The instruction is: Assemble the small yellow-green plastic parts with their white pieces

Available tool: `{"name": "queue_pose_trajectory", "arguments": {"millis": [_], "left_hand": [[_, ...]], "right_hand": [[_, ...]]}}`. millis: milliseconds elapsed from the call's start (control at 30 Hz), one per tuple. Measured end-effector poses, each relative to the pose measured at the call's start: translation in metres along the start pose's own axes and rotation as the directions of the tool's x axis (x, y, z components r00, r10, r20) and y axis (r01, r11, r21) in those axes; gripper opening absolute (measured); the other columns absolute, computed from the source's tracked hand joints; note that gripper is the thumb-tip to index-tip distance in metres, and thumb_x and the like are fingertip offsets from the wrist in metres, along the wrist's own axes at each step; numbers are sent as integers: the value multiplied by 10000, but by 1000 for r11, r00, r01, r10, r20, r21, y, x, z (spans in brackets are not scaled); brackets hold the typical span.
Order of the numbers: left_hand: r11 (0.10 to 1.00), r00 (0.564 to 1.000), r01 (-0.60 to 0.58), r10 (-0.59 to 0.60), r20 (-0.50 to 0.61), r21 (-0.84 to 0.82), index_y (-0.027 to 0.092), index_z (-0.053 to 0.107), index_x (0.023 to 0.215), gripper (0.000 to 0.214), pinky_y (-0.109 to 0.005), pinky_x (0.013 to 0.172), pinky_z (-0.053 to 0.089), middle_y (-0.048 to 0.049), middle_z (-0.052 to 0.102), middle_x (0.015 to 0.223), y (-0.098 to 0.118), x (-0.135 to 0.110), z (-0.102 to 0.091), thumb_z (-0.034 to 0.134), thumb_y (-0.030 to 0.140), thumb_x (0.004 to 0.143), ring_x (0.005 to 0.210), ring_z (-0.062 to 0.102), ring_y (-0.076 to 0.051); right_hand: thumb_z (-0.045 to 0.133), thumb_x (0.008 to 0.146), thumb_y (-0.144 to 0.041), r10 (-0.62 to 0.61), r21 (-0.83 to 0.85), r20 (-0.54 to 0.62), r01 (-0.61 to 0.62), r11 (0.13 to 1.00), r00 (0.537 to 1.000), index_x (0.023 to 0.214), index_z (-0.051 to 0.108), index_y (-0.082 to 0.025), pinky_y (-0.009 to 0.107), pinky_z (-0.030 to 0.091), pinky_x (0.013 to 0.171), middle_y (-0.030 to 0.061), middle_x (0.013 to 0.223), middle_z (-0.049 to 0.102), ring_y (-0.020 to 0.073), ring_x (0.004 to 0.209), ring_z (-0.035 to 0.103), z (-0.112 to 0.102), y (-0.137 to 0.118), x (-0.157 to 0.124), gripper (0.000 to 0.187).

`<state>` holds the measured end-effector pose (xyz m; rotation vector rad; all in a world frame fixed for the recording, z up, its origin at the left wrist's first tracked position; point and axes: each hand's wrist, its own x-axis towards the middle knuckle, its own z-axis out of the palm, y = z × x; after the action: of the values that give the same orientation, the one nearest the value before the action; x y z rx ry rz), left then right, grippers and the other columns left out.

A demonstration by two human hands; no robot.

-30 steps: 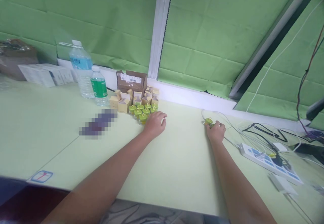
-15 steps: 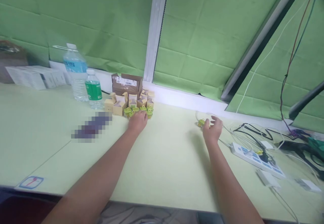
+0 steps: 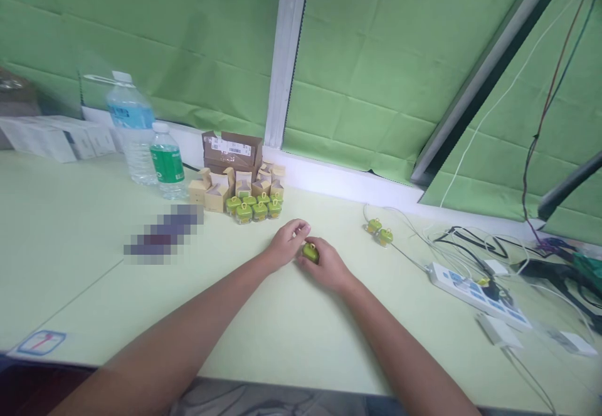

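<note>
Both hands meet on the table (image 3: 329, 341): left hand (image 3: 286, 245) and right hand (image 3: 328, 266) pinch one small green piece (image 3: 310, 252) between their fingertips. More green pieces (image 3: 251, 206) cluster at eleven o'clock, two others (image 3: 379, 231) at two o'clock, and a power strip (image 3: 477, 293) at three.

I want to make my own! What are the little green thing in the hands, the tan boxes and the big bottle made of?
The green piece looks like smooth, shiny plastic, though too small to be sure. The tan boxes: matte cardboard, with folded flaps. The big bottle: clear plastic; you see through it.
</note>
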<state>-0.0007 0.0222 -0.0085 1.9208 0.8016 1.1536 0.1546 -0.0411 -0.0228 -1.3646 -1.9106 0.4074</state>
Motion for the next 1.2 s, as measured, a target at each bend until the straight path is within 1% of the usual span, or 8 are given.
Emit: {"name": "queue_pose_trajectory", "arguments": {"millis": [133, 233, 367, 600, 700, 933, 1067, 1200], "left_hand": [[984, 977, 129, -104, 187, -122, 236, 587, 1172, 317, -367, 919, 497, -73, 642, 1180, -12, 1, -5, 537, 361, 884, 1082, 597, -215], [989, 951, 100, -62, 302, -111, 245, 515, 1293, 527, -366, 889, 511, -96, 614, 1240, -14, -3, -2, 648, 276, 784, 1060, 605, -220], [1000, 941, -10, 11, 339, -6, 244, 485, 1333, 657, -332, 849, 509, -82, 643, 1173, -4, -9, 2, 727, 295, 724, 1005, 620, -217], [979, 954, -65, 5, 301, 192, 216, 635, 1060, 365, -291, 679, 483, -22, 688, 915, -7, -2, -5, 710, 346, 727, 792, 634, -196], [958, 974, -23, -44, 223, 287, 216, 632, 1042, 391, -310, 720, 493, -38, 696, 972, -19, 3, -11, 727, 396, 708, 845, 653, -221], [826, 996, -80, 41, 83, 558, 187, 573, 1213, 510, -440, 960, 452, -130, 615, 1239, -28, 9, -19, 664, 452, 787, 1151, 569, -311], [831, 972, -219, 229, 45, 512, 198, 534, 1252, 426, -439, 1054, 386, -114, 575, 1277, -7, 6, -16, 571, 414, 887, 1226, 506, -280], [842, 953, -300, 284, 105, 449, 208, 565, 1153, 294, -405, 924, 441, -87, 630, 1081, 17, -3, -7, 515, 397, 933, 1039, 578, -251]], "right_hand": [[562, 908, -426, 81, 118, -40, -75, 990, 996, 1200, 663, -230, 390, 455, 947, 91, 1198, 670, 240, 1063, 618, -14, 17, 4, 366], [485, 952, -456, 68, 203, -60, -54, 978, 996, 1085, 729, -253, 381, 464, 933, 71, 1126, 706, 237, 1054, 624, -14, 21, 6, 345], [502, 950, -459, 1, 218, -124, 26, 976, 992, 1037, 759, -287, 367, 466, 947, 68, 1096, 697, 226, 1055, 624, -9, 14, 6, 321], [561, 921, -462, 91, 285, -287, -6, 959, 954, 1047, 758, -264, 389, 478, 974, 63, 1106, 711, 225, 1037, 636, -13, 3, 7, 307], [618, 855, -523, 311, 536, -309, -105, 838, 899, 1008, 754, -215, 386, 552, 866, 52, 1047, 725, 230, 979, 650, -18, 7, 10, 370], [644, 838, -410, 579, 895, -15, -248, 372, 815, 849, 691, -165, 293, 596, 607, 43, 797, 707, 176, 681, 666, -20, 19, 16, 249], [610, 877, -369, 595, 913, 46, -275, 300, 802, 852, 673, -170, 275, 595, 601, 52, 830, 718, 171, 690, 682, -17, 16, 16, 210], [569, 910, -385, 581, 907, 65, -290, 304, 811, 928, 677, -176, 244, 566, 558, 39, 858, 722, 154, 690, 675, -17, 8, 14, 236]]}}
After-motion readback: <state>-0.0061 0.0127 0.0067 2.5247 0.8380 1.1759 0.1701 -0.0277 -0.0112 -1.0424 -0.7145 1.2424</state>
